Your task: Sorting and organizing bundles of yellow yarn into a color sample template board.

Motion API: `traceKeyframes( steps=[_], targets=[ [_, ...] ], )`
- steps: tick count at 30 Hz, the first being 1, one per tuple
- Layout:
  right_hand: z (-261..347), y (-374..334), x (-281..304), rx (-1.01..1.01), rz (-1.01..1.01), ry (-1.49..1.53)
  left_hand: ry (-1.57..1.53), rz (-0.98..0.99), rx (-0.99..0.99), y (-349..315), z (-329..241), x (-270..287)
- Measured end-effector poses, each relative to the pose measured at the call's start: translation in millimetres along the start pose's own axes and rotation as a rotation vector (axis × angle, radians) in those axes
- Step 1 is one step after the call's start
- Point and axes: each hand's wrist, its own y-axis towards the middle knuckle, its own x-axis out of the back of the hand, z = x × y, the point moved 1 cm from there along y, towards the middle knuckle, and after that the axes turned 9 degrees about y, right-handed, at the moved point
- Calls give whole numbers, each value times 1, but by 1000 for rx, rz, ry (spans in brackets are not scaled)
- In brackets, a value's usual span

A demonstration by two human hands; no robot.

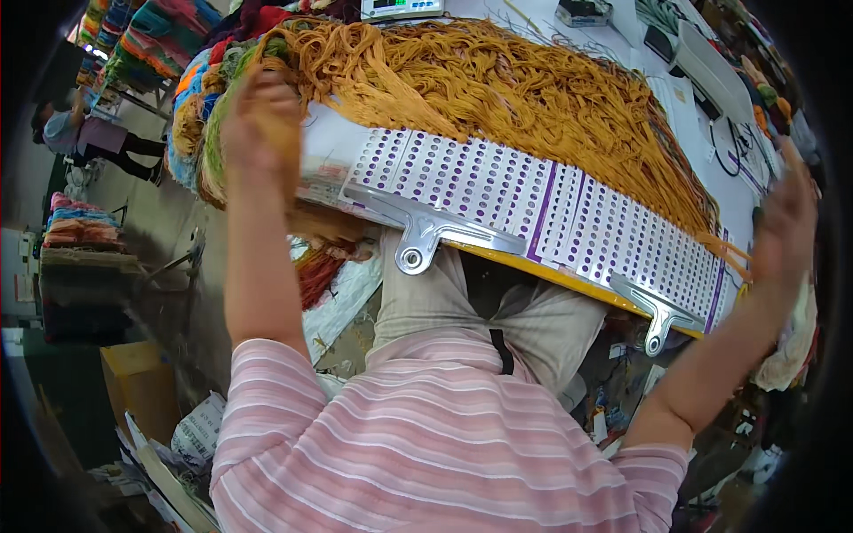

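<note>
A white board with rows of round holes and purple bands lies along the near table edge. Two silver bulldog clips, a left one and a right one, grip its near side. Behind it spreads a thick heap of ochre yarn, its strands meeting the board's far edge. My left hand, blurred, is closed around an ochre yarn bundle at the heap's left end. Raised beyond the board's right end, my right hand is smeared by motion; a few loose strands lie beside it.
Multicoloured yarn hanks are piled at the table's left edge. A scale stands at the back, and a pale plastic tray at the back right. Another person stands far left, near yarn stacks. A cardboard box sits lower left.
</note>
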Motion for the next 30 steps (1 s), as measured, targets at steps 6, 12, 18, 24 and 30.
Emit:
traceKeyframes(
  steps=[6, 12, 18, 24, 30],
  targets=[
    [-226, 2, -186, -475, 64, -439, 823, -252, 483, 31, 182, -44],
    [-314, -2, -211, -438, 102, -499, 1134, -186, 627, 47, 212, -61],
    [-319, -5, -218, -433, -18, -528, 1433, -58, 666, 76, 231, -45],
    [-311, -15, -224, -265, -46, -660, 1283, 51, 675, 79, 221, -41],
    [-312, -31, -220, -76, 66, -603, 1389, 70, 606, 85, 226, -32]
  ],
)
